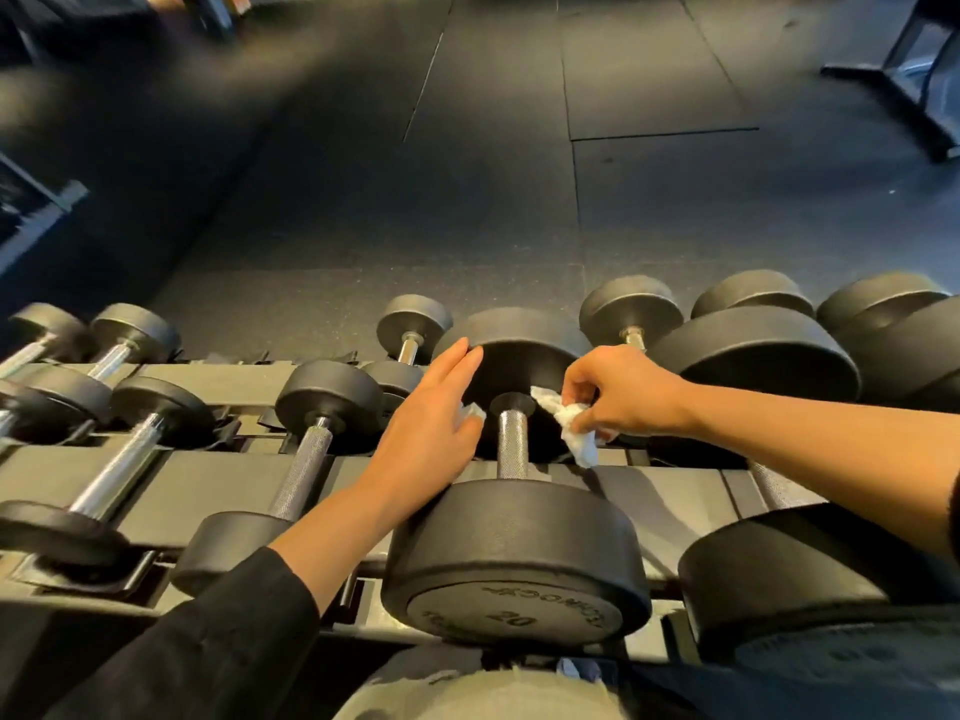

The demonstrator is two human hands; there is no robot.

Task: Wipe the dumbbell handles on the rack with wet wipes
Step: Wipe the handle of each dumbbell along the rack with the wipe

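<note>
One knurled handle (pixel 512 443) matters now: the 20 dumbbell (pixel 514 558) lies on the rack (pixel 171 491), its long axis running straight away from us. Our right hand (pixel 618 392) sits just right of that handle, pinching a crumpled wet wipe (pixel 569 426), so we judge it nearer for the wipe. Our left hand (pixel 434 423), fingers straight, rests against the far head, with a white scrap under its fingertips. Neighbouring dumbbells (pixel 306 459) flank both sides above dark rubber flooring (pixel 467 174).

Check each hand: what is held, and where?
The right hand pinches a crumpled white wipe at its upper bunched part. The left hand has straight fingers; a white scrap shows beneath them, hold unclear.
</note>
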